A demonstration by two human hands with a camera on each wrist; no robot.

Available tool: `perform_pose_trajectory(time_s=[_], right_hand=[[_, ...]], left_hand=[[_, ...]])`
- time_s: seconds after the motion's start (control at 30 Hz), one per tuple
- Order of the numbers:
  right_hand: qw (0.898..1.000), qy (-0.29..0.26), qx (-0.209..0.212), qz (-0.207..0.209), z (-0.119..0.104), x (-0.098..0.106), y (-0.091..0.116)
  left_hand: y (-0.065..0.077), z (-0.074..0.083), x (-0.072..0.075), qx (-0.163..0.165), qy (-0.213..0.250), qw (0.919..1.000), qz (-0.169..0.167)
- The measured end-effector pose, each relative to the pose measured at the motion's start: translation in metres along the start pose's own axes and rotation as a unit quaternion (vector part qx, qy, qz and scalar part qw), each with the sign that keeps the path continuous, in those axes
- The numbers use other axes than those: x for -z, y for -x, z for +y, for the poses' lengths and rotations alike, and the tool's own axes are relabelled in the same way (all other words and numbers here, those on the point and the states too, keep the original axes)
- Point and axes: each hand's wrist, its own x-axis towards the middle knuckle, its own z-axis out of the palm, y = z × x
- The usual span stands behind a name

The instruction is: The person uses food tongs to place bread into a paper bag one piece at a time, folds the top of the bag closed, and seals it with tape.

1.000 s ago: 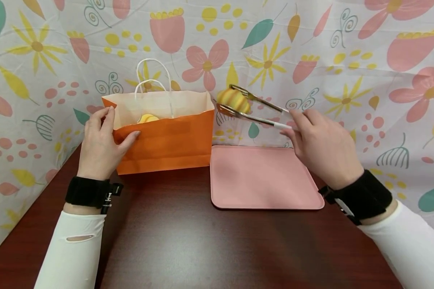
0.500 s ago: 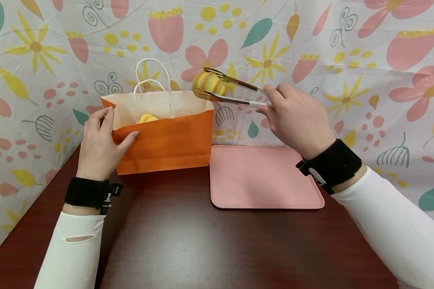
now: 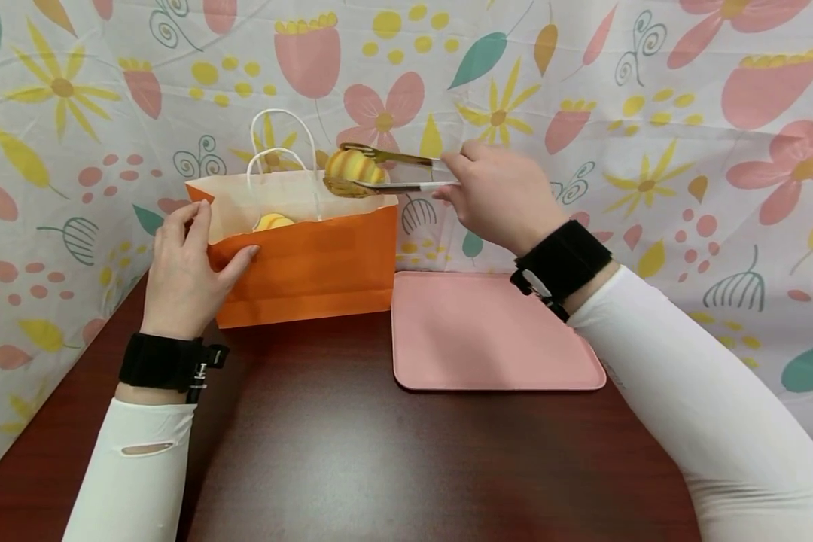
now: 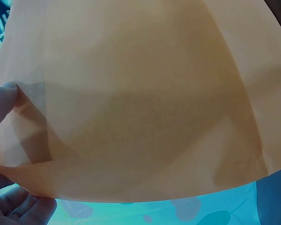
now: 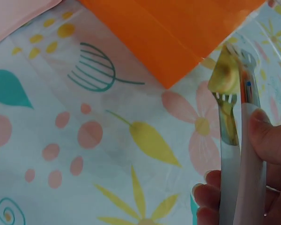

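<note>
An orange paper bag (image 3: 312, 267) with white rope handles stands at the left, its mouth open. My left hand (image 3: 183, 275) pinches its left top edge, thumb on the front panel; the left wrist view shows thumb and fingers on either side of the paper (image 4: 140, 117). In my right hand (image 3: 508, 192) are tongs (image 3: 409, 188) with white handles and fork-like metal ends. Between the tong ends sits a yellow bread roll (image 3: 354, 165) with brown stripes, over the bag's right part. Another yellow striped roll (image 3: 273, 221) shows inside the bag, mostly hidden by the front panel.
A pink rectangular tray (image 3: 494, 339) lies right of the bag on the dark brown table (image 3: 352, 459). Behind and to the left hangs a flower-patterned cloth (image 3: 515, 83). The bag's rope handle (image 3: 282, 113) rises above its opening.
My right hand has carried the tongs and bread roll leftward from above the tray to over the bag, rising and then dipping slightly. The left hand keeps its hold on the bag.
</note>
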Motion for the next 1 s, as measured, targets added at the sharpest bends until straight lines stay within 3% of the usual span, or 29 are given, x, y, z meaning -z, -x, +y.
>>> perform_pose_trajectory(time_s=[0.43, 0.67, 1.0], right_hand=[[0.996, -0.010, 0.000, -0.086, -0.032, -0.020, -0.041], [0.990, -0.019, -0.013, -0.142, -0.047, -0.025, -0.060], [0.985, -0.016, -0.015, -0.172, -0.062, -0.029, -0.074]], left_hand=[[-0.001, 0.003, 0.001, 0.003, 0.003, 1.0000, -0.005], [-0.001, -0.001, 0.000, -0.018, 0.001, 0.9998, 0.012], [0.001, -0.002, 0.001, -0.023, 0.000, 0.9996, 0.014]])
